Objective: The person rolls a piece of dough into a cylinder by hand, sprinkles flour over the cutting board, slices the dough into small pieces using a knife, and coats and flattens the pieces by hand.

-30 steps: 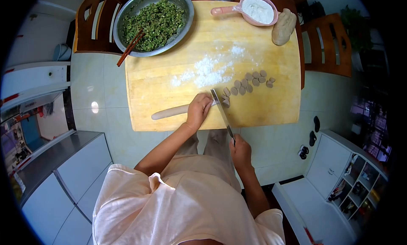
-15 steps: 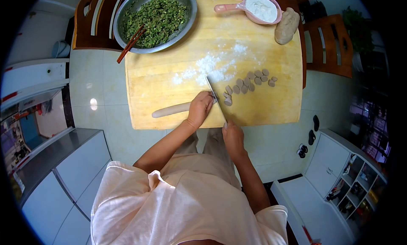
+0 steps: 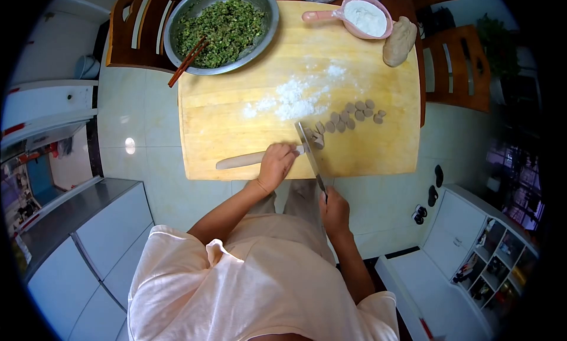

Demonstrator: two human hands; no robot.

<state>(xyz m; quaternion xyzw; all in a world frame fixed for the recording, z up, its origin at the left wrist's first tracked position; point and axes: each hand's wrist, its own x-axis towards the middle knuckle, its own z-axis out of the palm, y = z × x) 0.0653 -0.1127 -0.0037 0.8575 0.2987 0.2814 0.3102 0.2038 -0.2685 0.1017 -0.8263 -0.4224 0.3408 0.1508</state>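
A long greyish dough roll [image 3: 239,161] lies near the front edge of the wooden board [image 3: 221,119]. My left hand [image 3: 276,165] is closed over its right end, fingers curled on the dough. My right hand [image 3: 335,211] grips the handle of a kitchen knife [image 3: 313,155], just off the board's edge. The blade stands at the roll's cut end, close to my left fingertips; whether it touches the dough I cannot tell. Right of the blade, several small cut dough pieces [image 3: 341,126] trail towards the right. Loose white flour [image 3: 295,99] is scattered beyond the knife.
A metal bowl [image 3: 274,25] of chopped green filling [image 3: 227,34] stands at the back left, with chopsticks [image 3: 188,62] over its rim. At the back right are a pink scoop [image 3: 319,15] of flour and a dough lump [image 3: 400,41]. Wooden chairs [image 3: 458,66] flank the table.
The knife and my right hand have shifted right and towards my body. My left hand stays on the dough roll. The view has shifted slightly.
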